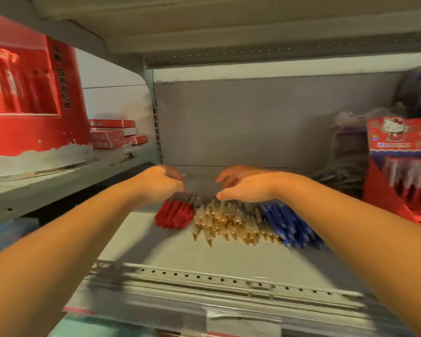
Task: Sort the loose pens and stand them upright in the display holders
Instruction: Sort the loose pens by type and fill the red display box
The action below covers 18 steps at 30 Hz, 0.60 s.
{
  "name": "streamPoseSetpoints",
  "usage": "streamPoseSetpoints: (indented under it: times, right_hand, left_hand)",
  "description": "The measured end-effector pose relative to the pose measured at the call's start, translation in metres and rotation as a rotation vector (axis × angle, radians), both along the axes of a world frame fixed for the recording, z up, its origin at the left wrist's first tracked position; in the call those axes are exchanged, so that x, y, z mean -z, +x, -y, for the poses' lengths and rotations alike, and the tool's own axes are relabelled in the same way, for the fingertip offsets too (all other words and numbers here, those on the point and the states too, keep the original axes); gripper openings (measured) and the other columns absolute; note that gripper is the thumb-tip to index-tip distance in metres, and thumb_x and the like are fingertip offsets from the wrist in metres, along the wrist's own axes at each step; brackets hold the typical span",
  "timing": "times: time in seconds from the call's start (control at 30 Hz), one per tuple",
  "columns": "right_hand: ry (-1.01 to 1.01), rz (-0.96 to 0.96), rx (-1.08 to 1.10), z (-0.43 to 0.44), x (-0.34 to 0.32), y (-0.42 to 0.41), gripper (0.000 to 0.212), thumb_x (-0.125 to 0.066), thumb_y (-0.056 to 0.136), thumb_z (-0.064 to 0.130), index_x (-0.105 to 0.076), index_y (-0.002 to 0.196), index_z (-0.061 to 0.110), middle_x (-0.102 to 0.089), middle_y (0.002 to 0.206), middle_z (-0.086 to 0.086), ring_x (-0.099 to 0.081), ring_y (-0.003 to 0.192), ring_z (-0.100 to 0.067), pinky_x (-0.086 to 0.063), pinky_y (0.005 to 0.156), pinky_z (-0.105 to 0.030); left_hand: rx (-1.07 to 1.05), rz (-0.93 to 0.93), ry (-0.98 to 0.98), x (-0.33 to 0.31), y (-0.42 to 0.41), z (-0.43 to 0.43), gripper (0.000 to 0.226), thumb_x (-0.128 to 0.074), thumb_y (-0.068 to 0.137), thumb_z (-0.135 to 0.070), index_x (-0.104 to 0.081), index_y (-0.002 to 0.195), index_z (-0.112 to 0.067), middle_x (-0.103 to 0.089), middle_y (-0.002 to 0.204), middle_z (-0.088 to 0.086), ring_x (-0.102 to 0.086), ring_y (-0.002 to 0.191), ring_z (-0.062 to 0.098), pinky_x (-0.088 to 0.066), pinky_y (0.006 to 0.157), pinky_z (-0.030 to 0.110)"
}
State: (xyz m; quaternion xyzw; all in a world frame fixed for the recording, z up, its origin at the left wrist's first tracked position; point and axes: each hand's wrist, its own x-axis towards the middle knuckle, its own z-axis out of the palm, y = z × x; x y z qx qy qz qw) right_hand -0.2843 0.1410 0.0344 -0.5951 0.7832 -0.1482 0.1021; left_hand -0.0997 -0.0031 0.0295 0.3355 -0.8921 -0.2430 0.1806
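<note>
Grey metal shelf (180, 249), motion blur throughout. The loose pens (229, 220) lie flat in a heap at centre: red at 9 o'clock of the heap, clear gold-tipped in the middle, blue at 3 o'clock. Left hand (159, 184) sits at the heap's far 10 o'clock edge with fingers curled; whether it grips anything cannot be told. Right hand (246, 184) hovers over the far edge, fingers loosely spread, holding nothing. A red display holder (377, 190) with upright pens stands at 3 o'clock, and a large red box (34, 93) at 10 o'clock.

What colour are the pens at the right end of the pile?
The right-end pens are blue; the head view shows them best.
</note>
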Motion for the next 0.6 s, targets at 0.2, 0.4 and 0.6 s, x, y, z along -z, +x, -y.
streamPoseSetpoints:
  times: [0.2,0.4,0.6]
  right_hand:
    - [0.12,-0.118,0.028,0.05,0.011,0.028,0.057,-0.055,0.092,0.053,-0.041,0.143,0.032,-0.047,0.145,0.007,-0.048,0.128,-0.018,-0.039,0.102,-0.033]
    - [0.276,-0.135,-0.022,0.082,0.024,0.042,0.036,-0.055,0.095,0.041,-0.054,0.129,0.028,-0.064,0.117,0.0,-0.061,0.103,-0.019,-0.05,0.092,-0.037]
    - [0.189,-0.141,-0.014,0.09,0.034,0.036,0.018,-0.06,0.09,0.043,-0.061,0.102,0.029,-0.064,0.098,0.004,-0.061,0.087,-0.015,-0.051,0.077,-0.033]
  left_hand:
    - [-0.079,0.259,0.094,0.023,-0.011,0.034,0.029,-0.061,0.091,-0.04,-0.065,0.1,-0.013,-0.062,0.099,0.003,-0.06,0.085,0.02,-0.05,0.067,0.027]
    - [0.059,0.466,0.312,0.031,-0.041,0.042,0.049,-0.041,0.102,-0.05,-0.062,0.109,-0.007,-0.067,0.091,0.014,-0.067,0.091,0.029,-0.053,0.081,0.035]
    - [0.05,0.528,0.237,0.026,-0.049,0.054,0.046,-0.057,0.097,-0.045,-0.058,0.124,-0.007,-0.064,0.124,0.017,-0.063,0.113,0.035,-0.053,0.095,0.044]
